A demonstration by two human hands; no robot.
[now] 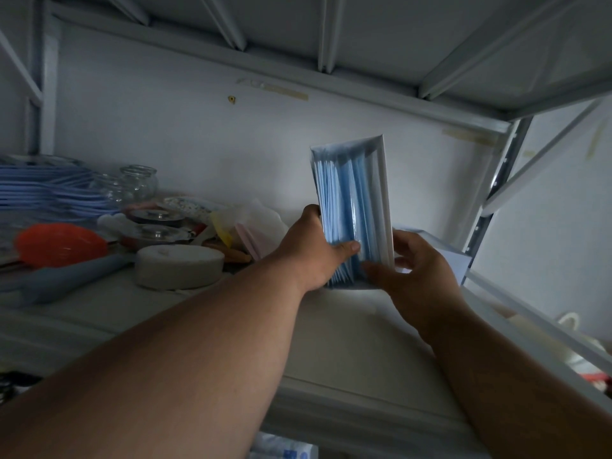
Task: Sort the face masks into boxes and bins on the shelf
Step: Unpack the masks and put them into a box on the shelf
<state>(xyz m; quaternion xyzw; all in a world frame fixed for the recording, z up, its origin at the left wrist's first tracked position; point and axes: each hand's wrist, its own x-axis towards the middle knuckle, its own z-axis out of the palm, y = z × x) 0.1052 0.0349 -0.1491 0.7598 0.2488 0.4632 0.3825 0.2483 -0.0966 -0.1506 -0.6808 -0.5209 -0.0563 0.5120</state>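
masks held upright over shelf as sorting goes on

a white, open-topped cardboard box (384,200) packed with pale blue pleated face masks (341,200) is held on end above the pale metal shelf (347,326), its lower end just over the shelf board. the left hand (311,250) is clamped round the box's left side, thumb laid across the mask stack, seemingly to stop the loose masks from sliding out. the right hand (420,270) is cupped at the box's lower right corner, fingers curled behind it and thumb in front, apparently to take the weight and steer it. the tall, narrow pose is judged to suit a slot between the clutter and the grey upright post (496,193). to the left, a flat round white foam disc (180,266), an orange plastic bowl (61,243), clear glass jars (137,182) and stacked blue plates (43,187) are crowded on the shelf. a second white box (450,260) is partly seen behind the right hand.
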